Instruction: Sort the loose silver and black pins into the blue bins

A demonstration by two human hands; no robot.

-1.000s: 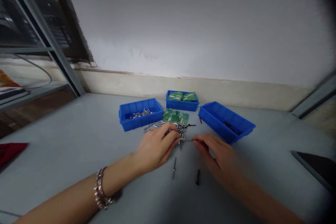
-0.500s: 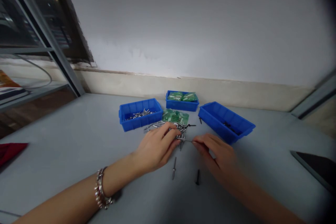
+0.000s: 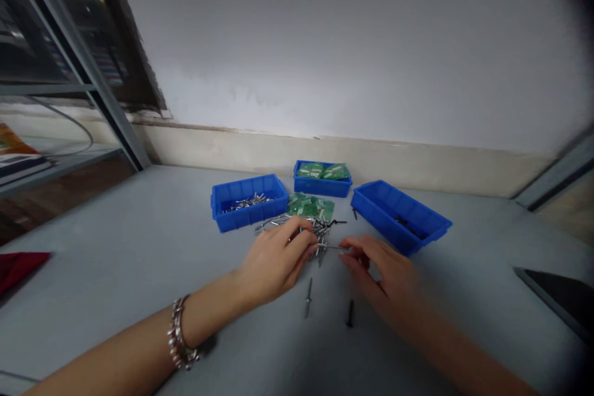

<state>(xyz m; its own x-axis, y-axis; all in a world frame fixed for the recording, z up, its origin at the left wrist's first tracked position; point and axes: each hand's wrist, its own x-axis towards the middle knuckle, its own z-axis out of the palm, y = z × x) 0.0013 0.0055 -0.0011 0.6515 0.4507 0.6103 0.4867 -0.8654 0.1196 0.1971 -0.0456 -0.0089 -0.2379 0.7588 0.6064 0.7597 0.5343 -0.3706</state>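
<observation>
In the left hand [image 3: 281, 253] a metal rivet [image 3: 332, 247] is pinched; its right end is at the right hand [image 3: 383, 266], whose grip cannot be told. Beyond, piled rivets [image 3: 321, 228] are partly obstructed; three blue bins [image 3: 253, 217] are ranged farther.

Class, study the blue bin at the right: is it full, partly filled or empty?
Partly filled: the blue bin holds some dark pieces toward its right end, while bare blue floor shows farther left.
</observation>
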